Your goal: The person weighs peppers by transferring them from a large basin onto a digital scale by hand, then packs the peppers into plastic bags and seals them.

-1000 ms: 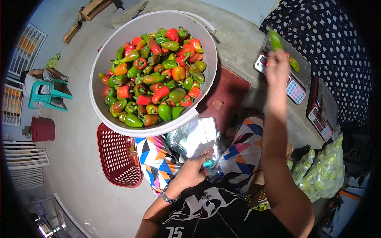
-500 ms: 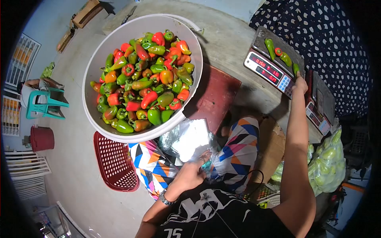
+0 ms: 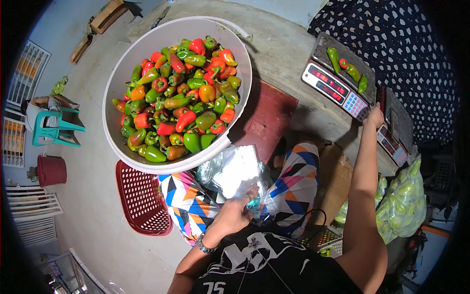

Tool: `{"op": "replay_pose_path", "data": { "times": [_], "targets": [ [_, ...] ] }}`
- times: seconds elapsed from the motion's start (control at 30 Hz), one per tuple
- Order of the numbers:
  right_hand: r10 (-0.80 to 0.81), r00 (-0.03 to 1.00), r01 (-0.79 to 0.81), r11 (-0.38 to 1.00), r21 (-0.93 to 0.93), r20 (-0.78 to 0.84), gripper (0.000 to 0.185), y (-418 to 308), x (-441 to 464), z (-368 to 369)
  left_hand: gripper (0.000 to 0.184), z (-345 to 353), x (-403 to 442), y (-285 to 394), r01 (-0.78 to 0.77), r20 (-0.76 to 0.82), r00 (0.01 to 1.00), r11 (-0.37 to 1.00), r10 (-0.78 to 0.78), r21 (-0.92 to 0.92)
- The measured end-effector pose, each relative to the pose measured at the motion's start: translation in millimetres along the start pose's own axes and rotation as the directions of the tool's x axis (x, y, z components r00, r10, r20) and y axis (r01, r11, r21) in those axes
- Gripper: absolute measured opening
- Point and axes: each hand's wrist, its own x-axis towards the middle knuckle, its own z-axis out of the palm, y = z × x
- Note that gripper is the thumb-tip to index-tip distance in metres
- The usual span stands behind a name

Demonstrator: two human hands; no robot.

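My left hand (image 3: 235,214), with a watch at the wrist, is closed on clear plastic bags (image 3: 238,171) in my lap. My right hand (image 3: 374,117) is beside the lower right corner of the digital scale (image 3: 313,73); its fingers are partly hidden and I cannot make out anything in them. Several peppers lie on the scale's plate, among them a long green pepper (image 3: 333,60) and a small green one (image 3: 363,85). A large pale tub (image 3: 113,88) full of red, green and orange peppers (image 3: 186,103) stands in front of me.
A second scale (image 3: 397,122) stands right of the first. Bags of green produce (image 3: 402,206) are at the lower right. A red perforated basket (image 3: 142,196) sits below the tub. At the far left a person (image 3: 41,110) is by a green chair (image 3: 61,128).
My right hand first moved over the scale with a green pepper, then let one go on the plate and drew back to its corner. My left hand stays on the bags.
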Motion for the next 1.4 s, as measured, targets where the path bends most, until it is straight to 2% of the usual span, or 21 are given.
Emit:
{"op": "replay_pose_path", "data": {
  "times": [0.1, 0.23, 0.3, 0.4, 0.5, 0.6, 0.7, 0.83, 0.87, 0.9, 1.03, 1.13, 1.23, 1.33, 1.4],
  "targets": [
    [0.052, 0.998, -0.054, 0.997, 0.053, 0.038, 0.044, 14.2, 17.0, -4.0, 0.080, 1.8, 1.4, -0.8, -0.049, -0.007, 0.999, 0.999, 0.049, 0.006],
    [0.041, 0.989, -0.058, 0.992, 0.114, 0.145, 0.041, 45.6, 55.8, 7.8, 0.083, 4.9, 3.6, -4.3, -0.132, -0.041, 0.990, 0.991, 0.132, 0.001],
    [0.025, 0.983, -0.061, 0.979, 0.192, 0.184, 0.037, 50.7, 58.5, 9.2, 0.084, 2.3, 3.2, 3.2, -0.073, -0.010, 0.997, 0.997, 0.073, 0.000],
    [-0.016, 0.985, -0.008, 0.991, 0.135, 0.174, 0.038, 54.0, 60.2, 12.6, 0.084, 2.3, 3.1, 3.4, -0.043, 0.005, 0.999, 0.999, 0.043, -0.002],
    [-0.191, 0.976, 0.193, 0.981, -0.017, 0.104, 0.040, 34.3, 35.1, 11.2, 0.082, 4.6, 1.9, -1.9, -0.025, 0.021, 1.000, 0.999, 0.024, 0.029],
    [-0.387, 0.888, 0.422, 0.900, -0.108, 0.247, 0.043, 12.5, 26.4, 20.7, 0.080, 2.9, 1.5, 4.0, 0.017, 0.035, 0.999, 1.000, -0.018, 0.026],
    [-0.615, 0.745, 0.666, 0.658, -0.353, 0.259, 0.043, -21.6, 3.7, 34.5, 0.077, 8.8, 0.7, -6.4, -0.006, 0.013, 1.000, 0.999, 0.005, 0.051],
    [-0.707, 0.613, 0.788, 0.513, -0.341, 0.353, 0.045, -52.8, -5.6, 60.8, 0.075, 6.9, 2.7, 0.3, -0.087, -0.058, 0.994, 0.996, 0.088, 0.021],
    [-0.725, 0.579, 0.812, 0.475, -0.339, 0.373, 0.046, -58.6, -6.1, 67.7, 0.075, 4.2, 2.8, 5.5, -0.051, -0.037, 0.998, 0.998, 0.052, 0.021],
    [-0.741, 0.544, 0.835, 0.435, -0.337, 0.392, 0.047, -63.5, -6.9, 70.1, 0.075, 0.9, 2.8, 11.1, -0.015, -0.016, 1.000, 1.000, 0.016, 0.021],
    [-0.707, 0.571, 0.819, 0.456, -0.348, 0.417, 0.048, -81.6, -22.6, 68.1, 0.076, -1.9, 3.4, 12.0, 0.047, 0.022, 0.999, 0.999, -0.047, -0.008],
    [-0.701, 0.554, 0.829, 0.413, -0.377, 0.450, 0.049, -79.0, -18.3, 67.7, 0.076, 0.8, 2.1, 2.2, 0.080, 0.030, 0.996, 0.997, -0.081, 0.024],
    [-0.661, 0.562, 0.826, 0.416, -0.380, 0.497, 0.054, -75.5, -25.6, 60.3, 0.067, 3.8, 3.1, -2.8, 0.041, 0.005, 0.999, 0.999, -0.041, 0.019],
    [-0.677, 0.515, 0.853, 0.349, -0.387, 0.526, 0.058, -75.3, -47.7, 66.1, 0.063, -2.4, 7.5, 18.4, 0.061, 0.028, 0.998, 0.997, -0.060, -0.044],
    [-0.695, 0.449, 0.891, 0.296, -0.345, 0.562, 0.058, -79.3, -62.0, 72.5, 0.071, 4.3, 10.1, 8.6, -0.049, -0.016, 0.999, 0.999, 0.048, -0.021]
  ]
}}
